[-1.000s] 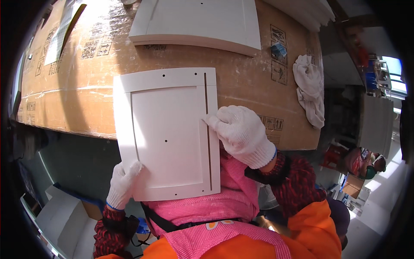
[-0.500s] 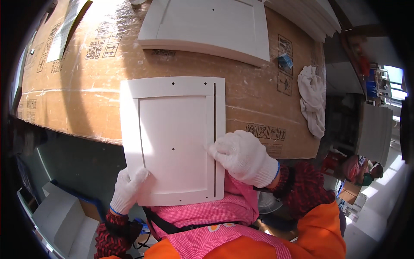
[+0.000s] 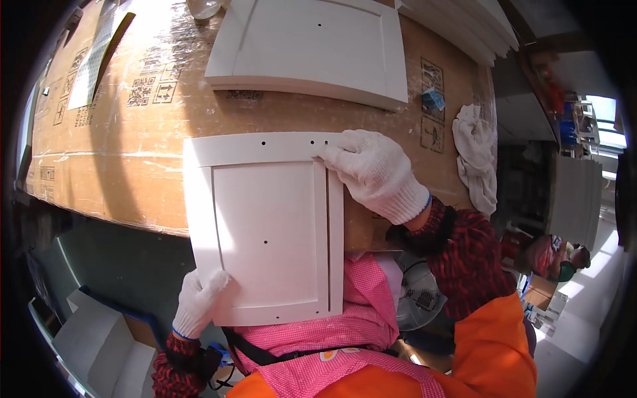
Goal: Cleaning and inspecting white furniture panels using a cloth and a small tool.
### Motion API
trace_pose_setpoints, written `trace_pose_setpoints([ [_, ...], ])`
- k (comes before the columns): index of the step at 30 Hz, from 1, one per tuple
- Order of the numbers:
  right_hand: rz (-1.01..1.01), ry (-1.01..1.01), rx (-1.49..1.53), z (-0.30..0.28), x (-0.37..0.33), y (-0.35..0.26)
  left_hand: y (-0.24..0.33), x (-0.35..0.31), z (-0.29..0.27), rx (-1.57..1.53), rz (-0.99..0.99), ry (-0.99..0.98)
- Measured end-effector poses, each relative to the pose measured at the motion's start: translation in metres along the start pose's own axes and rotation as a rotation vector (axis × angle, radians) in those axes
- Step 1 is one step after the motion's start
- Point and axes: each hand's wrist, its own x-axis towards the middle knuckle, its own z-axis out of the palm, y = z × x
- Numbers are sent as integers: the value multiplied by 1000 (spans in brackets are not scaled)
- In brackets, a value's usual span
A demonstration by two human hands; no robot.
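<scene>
A white framed panel (image 3: 265, 212), with small dark holes and a long narrow groove (image 3: 328, 232) down its right side, leans from my lap onto the table edge. My left hand (image 3: 202, 300), in a white knitted glove, grips the panel's lower left edge with the thumb on its face. At the upper right corner, my gloved right hand (image 3: 375, 171) is closed, fingertips pressed on the panel beside the groove's top end. Whether anything small is between those fingers is hidden.
The cardboard-covered table (image 3: 152, 179) bears a stack of white panels (image 3: 312, 46) at its far side. On its right lie a crumpled white cloth (image 3: 476, 159) and a blue scrap (image 3: 433, 99). A fan (image 3: 421, 295) stands below right; another person (image 3: 551, 257) is farther right.
My right hand has moved up along the groove from the panel's middle to its upper right corner. My left hand keeps its hold; the view has shifted slightly.
</scene>
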Motion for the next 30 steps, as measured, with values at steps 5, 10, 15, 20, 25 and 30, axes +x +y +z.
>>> trace_pose_setpoints([
  [5,40,-53,55,3,-26,-33,-3,-1,-1,71,34,41],
  [10,6,-172,183,-4,-52,-55,-2,1,-2,92,7,12],
  [15,53,-23,25,-1,-19,-4,5,-2,-1,49,-33,23],
  [20,165,-33,163,-7,-8,15,8,3,5,58,-3,0],
  [25,250,-29,202,-8,-3,16,-1,2,1,20,1,6],
  [30,229,74,74,3,16,11,11,-1,10,11,-27,19],
])
